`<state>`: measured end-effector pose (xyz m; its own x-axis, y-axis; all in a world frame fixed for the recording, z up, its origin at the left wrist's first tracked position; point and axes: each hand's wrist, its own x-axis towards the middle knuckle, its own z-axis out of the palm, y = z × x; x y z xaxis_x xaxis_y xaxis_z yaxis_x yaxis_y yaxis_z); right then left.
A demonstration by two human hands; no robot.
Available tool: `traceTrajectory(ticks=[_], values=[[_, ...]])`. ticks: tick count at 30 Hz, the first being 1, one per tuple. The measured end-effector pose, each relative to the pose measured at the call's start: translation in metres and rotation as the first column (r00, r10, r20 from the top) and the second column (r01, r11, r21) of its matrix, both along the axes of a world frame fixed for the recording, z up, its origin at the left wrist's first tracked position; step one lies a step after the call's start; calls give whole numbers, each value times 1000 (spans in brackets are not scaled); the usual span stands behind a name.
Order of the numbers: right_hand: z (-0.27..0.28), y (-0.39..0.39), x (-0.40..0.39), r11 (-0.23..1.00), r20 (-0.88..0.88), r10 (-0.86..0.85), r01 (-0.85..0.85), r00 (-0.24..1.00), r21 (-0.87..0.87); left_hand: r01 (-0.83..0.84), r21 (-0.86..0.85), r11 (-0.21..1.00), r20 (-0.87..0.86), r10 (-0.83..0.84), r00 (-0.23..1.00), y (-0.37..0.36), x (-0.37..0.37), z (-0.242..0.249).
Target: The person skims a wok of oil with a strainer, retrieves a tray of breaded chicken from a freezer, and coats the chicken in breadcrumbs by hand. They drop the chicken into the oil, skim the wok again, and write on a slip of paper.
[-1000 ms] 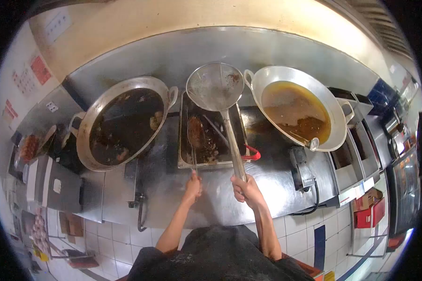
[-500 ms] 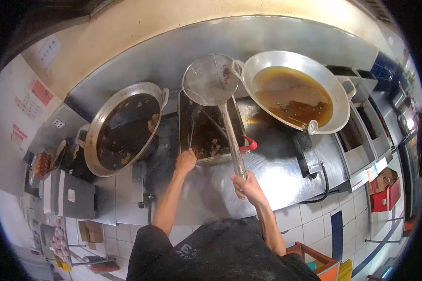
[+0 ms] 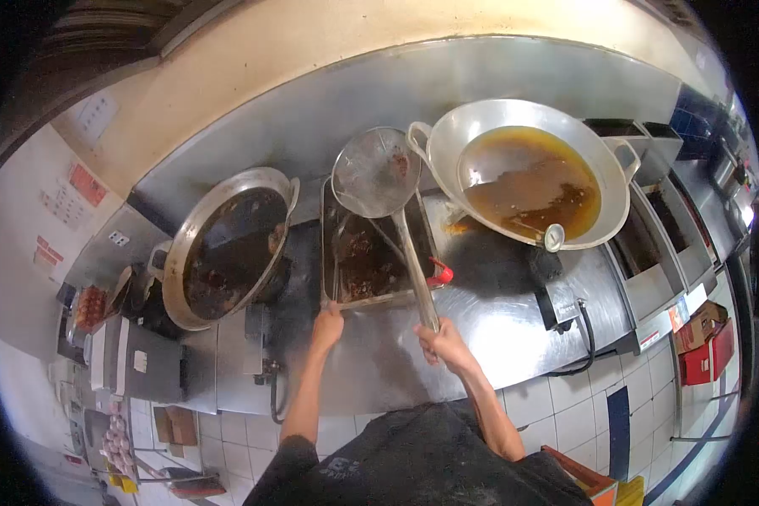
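My right hand point(image 3: 447, 344) is closed around the long metal handle of a round mesh strainer point(image 3: 376, 173). Its mesh bowl is over the far end of a rectangular metal tray point(image 3: 383, 300), with a small dark reddish bit on the mesh. My left hand point(image 3: 327, 327) is closed at the tray's near left corner, around the end of thin metal tongs point(image 3: 336, 274), which reach over the tray and are hard to make out. Dark brown pieces point(image 3: 367, 282) in dark liquid lie in the tray. A red-handled tool point(image 3: 441, 271) rests across the tray's right rim.
On the left stands a large wok point(image 3: 175, 282) of dark oil with browned pieces. At right, another wok point(image 3: 603, 202) holds amber oil, a dial thermometer point(image 3: 553, 237) at its near rim. Burner controls point(image 3: 558, 305) and a hose sit at the steel counter's point(image 3: 489, 337) front.
My left hand has drawn back toward me, to the tray's near corner. My right hand still grips the strainer, which stays over the tray. The whole view has shifted slightly.
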<state>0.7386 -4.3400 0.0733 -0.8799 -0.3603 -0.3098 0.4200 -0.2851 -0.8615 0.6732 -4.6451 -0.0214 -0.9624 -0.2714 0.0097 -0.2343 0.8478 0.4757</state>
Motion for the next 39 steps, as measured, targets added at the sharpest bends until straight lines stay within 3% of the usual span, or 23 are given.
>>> traceTrajectory(ticks=[2,3,5,6,8,11,12,14,15,18,20,23,25,27,28,30,31,33,36,37,38,39], values=[[-6,3,8,996,-51,-15,19,999,85,-122,192,974,149,94,984,2,20,-3],[-13,3,13,996,-64,-20,25,998,86,-114,195,974,137,89,987,8,25,0],[-33,1,22,958,-103,-27,55,994,282,-189,440,878,52,184,981,29,38,3],[-45,-2,26,956,-107,-10,41,994,289,-201,447,872,49,200,979,40,35,1],[-70,-6,33,825,-347,2,195,938,531,-9,527,850,-61,48,997,69,21,0],[-96,-7,46,731,-497,47,309,867,608,-72,669,740,87,18,996,116,-2,28],[-91,-4,50,720,-489,20,326,872,612,-111,734,670,108,47,993,118,-18,15],[-73,-3,59,782,-260,-6,167,965,600,-115,839,531,117,30,993,113,-36,-10],[-72,-1,70,773,-235,-92,218,968,595,-92,885,456,102,3,995,102,-45,-14],[-78,7,72,728,-319,13,209,948,653,-173,907,384,180,19,984,117,-12,28],[-78,3,73,733,-345,-26,252,938,631,-166,914,370,178,0,984,122,-6,39],[-54,1,81,761,-312,-6,207,950,615,-200,960,196,222,-101,970,108,-20,23],[-45,-3,83,775,-266,-20,183,964,605,-226,953,202,231,-2,973,94,-44,14],[-49,-7,81,897,-173,-32,105,984,429,-188,945,268,192,11,981,80,-43,18],[-48,-9,78,892,-170,-61,131,983,433,-184,948,260,194,-10,981,78,-30,30],[-45,-17,65,996,-77,8,-1,997,88,-177,953,246,192,-36,981,79,-3,45],[-46,-23,56,995,-73,-24,31,997,90,-174,957,230,187,-34,982,75,6,45],[-59,-42,38,919,161,-127,177,979,-354,-124,973,195,157,-162,974,57,9,36],[-115,-65,32,816,218,-221,303,950,-493,-158,976,153,192,-241,951,45,-5,48],[-109,-71,47,791,225,-288,364,931,-492,-179,982,-56,146,-375,915,30,-29,27],[-95,-79,90,783,224,-480,530,848,-327,-263,931,-254,116,-477,871,25,-63,15],[-88,-85,115,758,210,-600,632,772,-158,-289,904,-314,108,-487,867,30,-69,21]])
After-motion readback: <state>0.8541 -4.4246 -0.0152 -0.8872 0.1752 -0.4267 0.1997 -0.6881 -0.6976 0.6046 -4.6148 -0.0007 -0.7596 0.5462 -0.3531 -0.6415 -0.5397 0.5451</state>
